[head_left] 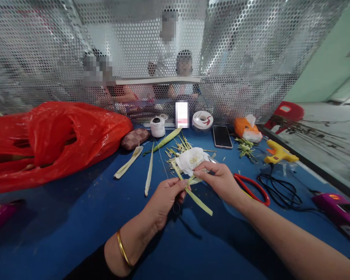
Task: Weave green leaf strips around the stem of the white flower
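Note:
Both my hands work a pale green leaf strip (198,200) above the blue table (76,210). My left hand (167,196), a gold bangle on its wrist, pinches the strip from the left. From the right, my right hand (218,180) pinches its folded upper part. Just behind my fingers lies a white crumpled tissue (191,158) among several cut leaf scraps (179,147). Two loose leaf strips (149,173) rest on the table to the left of my hands.
A red plastic bag (52,136) fills the left side. Red-handled scissors (251,186), a black cord (280,190), a yellow glue gun (278,154), a phone (222,136), thread spools (158,126), tape (202,119) and a checkered pouch (135,138) lie around. People sit behind the perforated metal screen (245,58).

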A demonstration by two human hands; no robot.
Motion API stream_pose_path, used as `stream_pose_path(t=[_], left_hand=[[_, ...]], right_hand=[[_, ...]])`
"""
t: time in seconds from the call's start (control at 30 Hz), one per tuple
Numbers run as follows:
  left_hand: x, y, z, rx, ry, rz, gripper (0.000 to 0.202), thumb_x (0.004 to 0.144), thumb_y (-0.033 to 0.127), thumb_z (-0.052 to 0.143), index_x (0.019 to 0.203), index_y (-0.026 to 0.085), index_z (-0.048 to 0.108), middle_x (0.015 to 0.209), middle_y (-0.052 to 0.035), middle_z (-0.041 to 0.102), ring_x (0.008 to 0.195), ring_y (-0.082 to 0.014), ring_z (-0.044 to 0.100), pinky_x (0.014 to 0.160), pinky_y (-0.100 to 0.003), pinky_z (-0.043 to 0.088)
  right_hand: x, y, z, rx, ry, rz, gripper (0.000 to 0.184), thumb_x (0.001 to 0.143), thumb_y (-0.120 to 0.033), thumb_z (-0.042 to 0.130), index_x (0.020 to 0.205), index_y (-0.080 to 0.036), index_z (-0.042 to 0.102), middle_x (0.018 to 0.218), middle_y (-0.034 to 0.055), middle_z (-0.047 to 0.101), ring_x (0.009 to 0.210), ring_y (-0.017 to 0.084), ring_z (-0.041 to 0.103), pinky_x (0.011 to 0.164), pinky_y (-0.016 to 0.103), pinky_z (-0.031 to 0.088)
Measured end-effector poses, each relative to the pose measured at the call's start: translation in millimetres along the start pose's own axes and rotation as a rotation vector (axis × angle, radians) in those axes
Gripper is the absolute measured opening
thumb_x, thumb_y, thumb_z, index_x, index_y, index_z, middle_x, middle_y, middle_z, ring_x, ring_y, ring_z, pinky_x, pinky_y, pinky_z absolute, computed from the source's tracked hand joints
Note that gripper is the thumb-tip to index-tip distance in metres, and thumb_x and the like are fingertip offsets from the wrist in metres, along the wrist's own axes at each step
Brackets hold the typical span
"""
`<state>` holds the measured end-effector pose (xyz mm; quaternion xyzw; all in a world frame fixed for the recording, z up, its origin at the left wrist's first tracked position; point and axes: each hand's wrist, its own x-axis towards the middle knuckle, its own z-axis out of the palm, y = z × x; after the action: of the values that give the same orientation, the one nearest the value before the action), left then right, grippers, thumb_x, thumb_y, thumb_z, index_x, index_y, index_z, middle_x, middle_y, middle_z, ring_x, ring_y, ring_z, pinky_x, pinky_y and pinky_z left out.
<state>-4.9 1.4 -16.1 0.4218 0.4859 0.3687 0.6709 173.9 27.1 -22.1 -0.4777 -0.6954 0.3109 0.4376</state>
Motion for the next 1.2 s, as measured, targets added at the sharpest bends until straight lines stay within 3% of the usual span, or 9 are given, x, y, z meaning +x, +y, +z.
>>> stream_pose_path(t=[0.1, 0.17, 0.27, 0.4, 0.77, 0.87, 1.0, 1.07, 1.2], left_hand=[[1, -2, -1.5, 0.044, 0.043, 0.038, 0.034, 0.072, 0.048, 0.070, 0.066, 0.015, 0.065, 0.053, 0.0028, 0.048, 0.052, -0.0088, 0.038, 0.055, -0.022, 0.029], [1, -2, -1.8, 0.085, 0.068, 0.073, 0.035, 0.071, 0.049, 0.070, 0.063, 0.015, 0.064, 0.052, 0.0028, 0.048, 0.051, -0.0090, 0.039, 0.054, -0.023, 0.029], [1, -1, -1.3, 0.157, 0.061, 0.113, 0.041, 0.069, 0.052, 0.071, 0.054, 0.017, 0.057, 0.050, 0.0029, 0.047, 0.050, -0.0093, 0.038, 0.052, -0.023, 0.028], [1, 3, -1.4, 0.149, 0.035, 0.068, 0.046, 0.071, 0.060, 0.066, 0.057, 0.016, 0.058, 0.053, 0.0010, 0.052, 0.050, -0.0096, 0.041, 0.052, -0.023, 0.031], [-1, 7, -2.7, 0.207, 0.091, 0.114, 0.032, 0.073, 0.049, 0.068, 0.065, 0.017, 0.069, 0.050, 0.0033, 0.047, 0.045, -0.0075, 0.035, 0.046, -0.022, 0.027], [-1, 7, -3.1, 0.205, 0.097, 0.132, 0.030, 0.074, 0.047, 0.068, 0.066, 0.018, 0.070, 0.050, 0.0028, 0.047, 0.046, -0.0081, 0.035, 0.046, -0.022, 0.026], [0, 7, -4.4, 0.130, 0.057, 0.117, 0.029, 0.074, 0.045, 0.069, 0.067, 0.016, 0.071, 0.052, 0.0023, 0.049, 0.049, -0.0086, 0.040, 0.050, -0.022, 0.031], [0, 7, -4.9, 0.086, 0.031, 0.085, 0.032, 0.075, 0.047, 0.069, 0.068, 0.016, 0.071, 0.055, 0.0015, 0.053, 0.051, -0.0084, 0.043, 0.054, -0.022, 0.035], [1, 4, -5.2, 0.032, 0.022, 0.048, 0.038, 0.071, 0.051, 0.072, 0.065, 0.015, 0.067, 0.060, -0.0007, 0.059, 0.054, -0.0089, 0.048, 0.056, -0.022, 0.038]], right_hand=[[0, -6, -6, -0.222, 0.059, -0.189, 0.022, 0.085, -0.030, 0.061, 0.105, -0.023, 0.067, 0.108, 0.0083, 0.071, 0.102, 0.026, 0.064, 0.089, 0.044, 0.048], [-1, -11, -7, -0.426, 0.062, -0.381, 0.035, 0.086, -0.031, 0.062, 0.120, -0.024, 0.060, 0.123, 0.0101, 0.065, 0.120, 0.029, 0.054, 0.103, 0.052, 0.036], [-4, -14, -4, -0.595, -0.128, -0.517, 0.021, 0.090, -0.028, 0.058, 0.109, -0.023, 0.065, 0.104, 0.0067, 0.072, 0.115, 0.027, 0.058, 0.110, 0.053, 0.026], [-4, -11, 0, -0.555, -0.245, -0.488, 0.022, 0.095, -0.022, 0.049, 0.082, -0.021, 0.067, 0.075, 0.0001, 0.070, 0.081, 0.017, 0.066, 0.108, 0.045, 0.029], [-1, -5, -4, -0.251, -0.207, -0.239, 0.022, 0.091, -0.023, 0.054, 0.072, -0.022, 0.064, 0.066, -0.0038, 0.067, 0.065, 0.013, 0.061, 0.103, 0.046, 0.033], [-1, -6, -3, -0.100, -0.201, -0.116, 0.025, 0.088, -0.025, 0.054, 0.065, -0.021, 0.062, 0.061, -0.0020, 0.063, 0.061, 0.014, 0.056, 0.082, 0.037, 0.045], [-1, -6, -2, 0.069, -0.243, 0.032, 0.027, 0.087, -0.029, 0.054, 0.063, -0.018, 0.061, 0.061, 0.0004, 0.062, 0.060, 0.014, 0.054, 0.059, 0.028, 0.042], [0, -4, -1, 0.019, -0.246, -0.011, 0.028, 0.088, -0.028, 0.053, 0.063, -0.019, 0.061, 0.062, 0.0001, 0.062, 0.061, 0.014, 0.054, 0.063, 0.029, 0.043], [0, -3, -1, -0.246, -0.233, -0.255, 0.020, 0.091, -0.026, 0.054, 0.075, -0.021, 0.065, 0.071, -0.0011, 0.068, 0.069, 0.015, 0.061, 0.094, 0.043, 0.039]])
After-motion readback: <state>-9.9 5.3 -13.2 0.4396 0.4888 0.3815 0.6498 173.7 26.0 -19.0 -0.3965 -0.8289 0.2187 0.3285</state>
